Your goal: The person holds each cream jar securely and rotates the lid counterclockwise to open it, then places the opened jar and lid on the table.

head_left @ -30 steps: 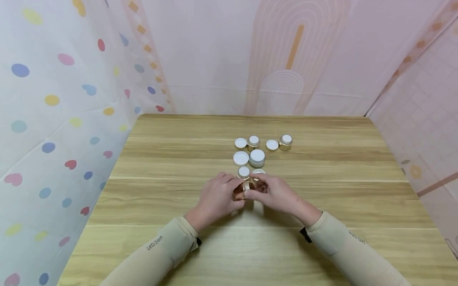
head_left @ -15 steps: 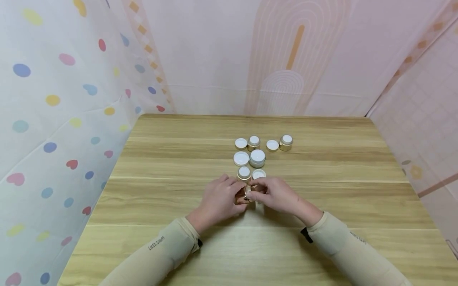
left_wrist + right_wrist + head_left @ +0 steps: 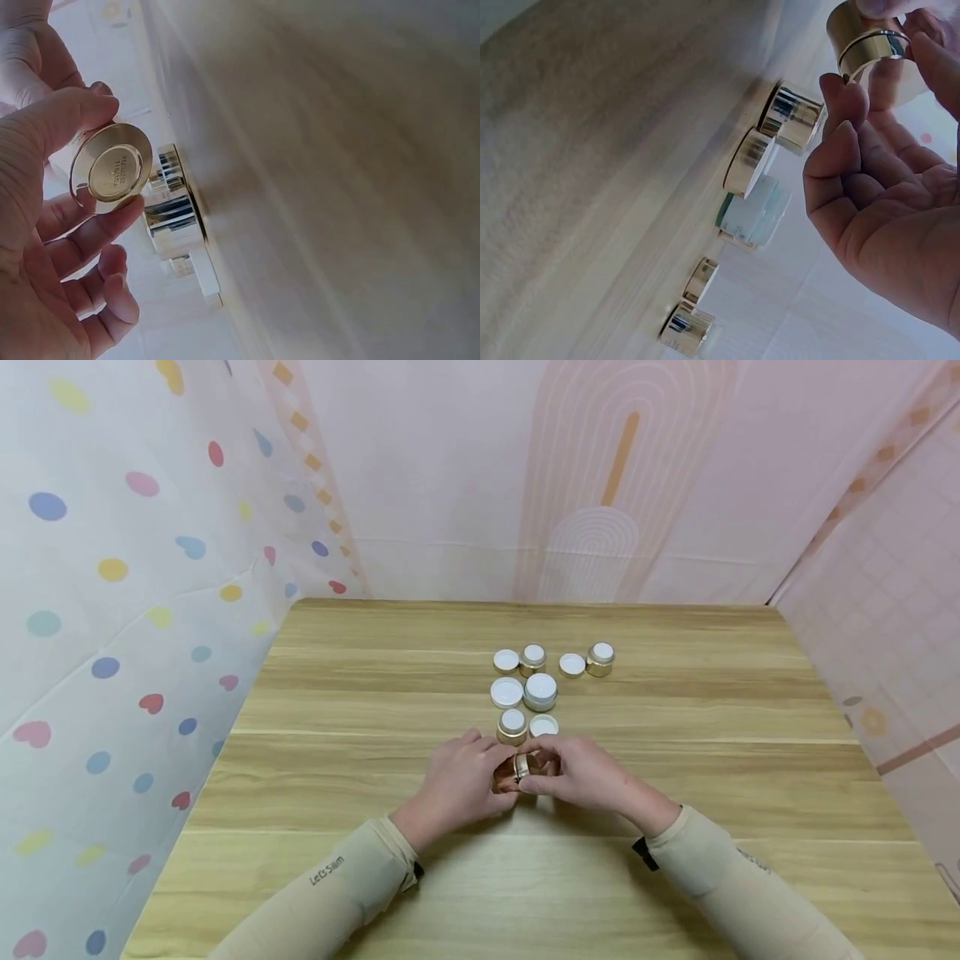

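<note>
Both hands hold a small gold jar [image 3: 521, 766] on its side above the table. My left hand [image 3: 463, 772] grips its body between thumb and fingers; the round gold base [image 3: 114, 166] with stamped lettering faces the left wrist view. From the other side, my right hand [image 3: 581, 770] pinches the jar's lid end with thumb and fingertips. A seam between the lid band [image 3: 873, 49] and the body shows in the right wrist view. Just beyond the hands stand a gold jar [image 3: 512, 727] with a white inner cover and an upturned lid [image 3: 543, 726] beside it.
Farther back, a frosted jar [image 3: 540, 692] stands right of its wide upturned lid [image 3: 506, 692]. Behind are two more gold jars, one at the middle [image 3: 533, 659] and another at the right [image 3: 601, 659], each with a lid to its left. Patterned curtains [image 3: 450, 485] surround the wooden table [image 3: 360, 693].
Both hands and the gold jar have shifted slightly toward the person, showing more of the jar and lid behind them. My right fingers have changed position a little on the lid end.
</note>
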A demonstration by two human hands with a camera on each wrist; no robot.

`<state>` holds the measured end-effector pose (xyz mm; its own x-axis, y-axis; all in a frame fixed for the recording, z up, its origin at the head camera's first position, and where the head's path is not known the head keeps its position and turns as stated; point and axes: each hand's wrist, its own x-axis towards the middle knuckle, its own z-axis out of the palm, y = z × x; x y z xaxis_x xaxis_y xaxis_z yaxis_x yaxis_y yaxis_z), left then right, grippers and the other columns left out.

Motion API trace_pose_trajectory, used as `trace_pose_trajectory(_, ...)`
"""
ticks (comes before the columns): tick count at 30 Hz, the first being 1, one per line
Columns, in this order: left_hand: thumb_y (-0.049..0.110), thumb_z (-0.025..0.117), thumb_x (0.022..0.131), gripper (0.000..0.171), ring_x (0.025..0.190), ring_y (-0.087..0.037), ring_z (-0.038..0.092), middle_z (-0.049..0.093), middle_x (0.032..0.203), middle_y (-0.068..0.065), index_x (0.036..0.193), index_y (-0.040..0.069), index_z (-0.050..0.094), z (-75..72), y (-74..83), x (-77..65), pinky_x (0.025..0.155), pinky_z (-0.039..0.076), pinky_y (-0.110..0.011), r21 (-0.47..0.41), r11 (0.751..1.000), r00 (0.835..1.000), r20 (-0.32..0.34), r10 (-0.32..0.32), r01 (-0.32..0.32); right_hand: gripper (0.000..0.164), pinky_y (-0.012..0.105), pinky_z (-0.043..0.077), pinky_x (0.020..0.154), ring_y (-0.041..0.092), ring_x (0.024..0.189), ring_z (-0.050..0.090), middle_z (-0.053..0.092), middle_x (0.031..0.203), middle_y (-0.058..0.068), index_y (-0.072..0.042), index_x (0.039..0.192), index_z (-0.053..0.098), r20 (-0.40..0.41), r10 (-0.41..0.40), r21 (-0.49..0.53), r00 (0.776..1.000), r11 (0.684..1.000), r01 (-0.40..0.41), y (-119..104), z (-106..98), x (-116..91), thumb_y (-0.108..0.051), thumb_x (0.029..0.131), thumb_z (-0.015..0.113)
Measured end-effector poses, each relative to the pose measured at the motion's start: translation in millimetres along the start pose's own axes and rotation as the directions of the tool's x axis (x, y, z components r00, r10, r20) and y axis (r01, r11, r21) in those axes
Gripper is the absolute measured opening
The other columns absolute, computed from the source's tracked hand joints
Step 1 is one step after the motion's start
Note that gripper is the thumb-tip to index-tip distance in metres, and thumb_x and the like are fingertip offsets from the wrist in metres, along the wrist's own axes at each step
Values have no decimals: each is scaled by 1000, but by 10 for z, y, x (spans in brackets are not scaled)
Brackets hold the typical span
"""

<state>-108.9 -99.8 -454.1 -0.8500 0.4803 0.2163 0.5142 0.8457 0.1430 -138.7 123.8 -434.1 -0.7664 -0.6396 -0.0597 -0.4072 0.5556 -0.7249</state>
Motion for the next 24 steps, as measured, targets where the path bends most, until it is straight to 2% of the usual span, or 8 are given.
trace_pose_trajectory(5, 47, 88, 78, 54, 85, -15, 59, 78, 103, 5, 124, 21, 77, -1, -11, 13, 67, 50, -32, -49, 999, 999, 40, -1, 3, 34, 23, 51, 68, 9, 79, 60, 70, 91, -3, -16, 120, 72, -16, -7, -15, 1000, 1000, 7, 11, -64, -35, -26, 91, 86)
trace_pose_trajectory(10, 44, 90, 77, 51, 82, -14, 55, 79, 99, 6, 119, 19, 77, 10, -83, -4, 68, 48, -32, -123, 990, 995, 89, -55, 66, 44, 24, 50, 70, 13, 86, 63, 74, 108, 5, -9, 129, 69, -98, -17, -13, 995, 1000, 16, 57, -170, -82, -18, 89, 85)
trace_pose_trajectory(13, 43, 90, 77, 47, 82, -16, 57, 77, 93, 7, 114, 19, 75, -5, -117, -17, 68, 48, -34, -136, 986, 992, 86, -91, 102, 50, 24, 51, 70, 13, 85, 66, 75, 114, 9, -5, 136, 67, -141, -20, -37, 990, 999, 15, 102, -205, -95, -15, 90, 84)
trace_pose_trajectory(15, 43, 90, 77, 46, 85, -19, 59, 77, 94, 5, 112, 18, 73, -11, -129, -22, 70, 51, -37, -137, 984, 992, 76, -100, 110, 50, 24, 52, 71, 14, 84, 67, 75, 112, 9, -4, 137, 67, -153, -14, -49, 988, 999, 7, 129, -212, -99, -14, 90, 83)
trace_pose_trajectory(21, 43, 89, 79, 51, 106, -26, 65, 73, 118, -4, 118, 15, 73, -15, -119, -6, 88, 58, -46, -136, 981, 987, 99, -125, 138, 38, 27, 54, 76, 13, 85, 64, 71, 97, 2, -5, 118, 68, -141, 61, -108, 988, 991, -77, 160, -187, -94, -20, 88, 85)
trace_pose_trajectory(24, 43, 90, 79, 52, 107, -26, 65, 72, 118, -4, 120, 15, 74, 2, -110, 25, 86, 59, -46, -149, 975, 981, 120, -150, 167, 34, 29, 54, 78, 11, 86, 64, 71, 94, -1, -8, 110, 65, -124, 87, -145, 988, 984, -104, 171, -158, -84, -20, 86, 87)
